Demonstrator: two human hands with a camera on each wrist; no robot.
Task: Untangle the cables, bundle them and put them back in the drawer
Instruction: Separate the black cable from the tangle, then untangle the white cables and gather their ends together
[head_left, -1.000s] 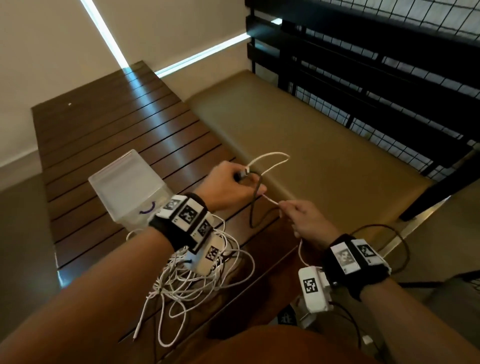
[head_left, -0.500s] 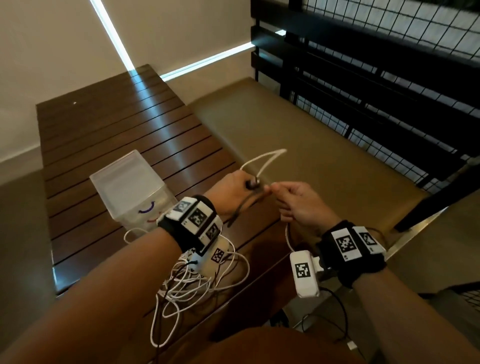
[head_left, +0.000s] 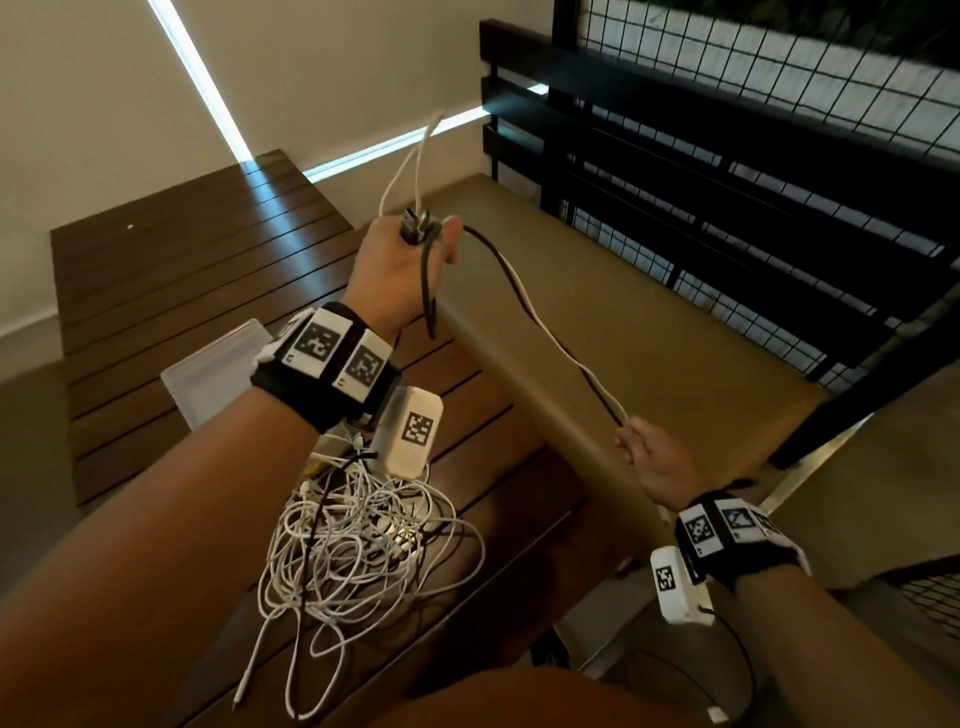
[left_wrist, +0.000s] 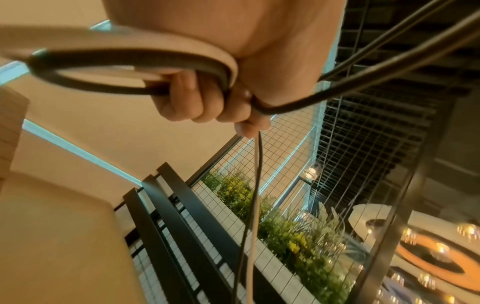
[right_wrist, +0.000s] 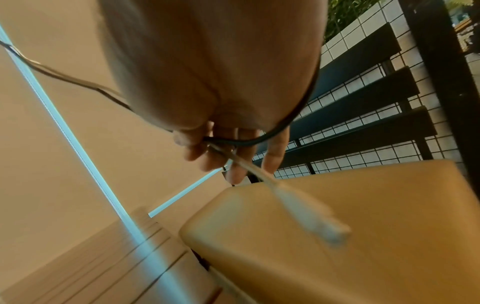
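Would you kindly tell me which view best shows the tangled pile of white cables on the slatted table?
The head view: the tangled pile of white cables lies whole on the slatted table, below the left wrist. Neither wrist view shows the pile; they show only each hand's grip on the stretched cables.

Table: we see a dark slatted wooden table (head_left: 197, 249).
Bench: we see a tan cushioned bench (head_left: 649, 332) just beside it.
Railing: we see a black mesh railing (head_left: 753, 156) behind.
Plants: we see green plants (left_wrist: 298, 236) beyond the mesh.
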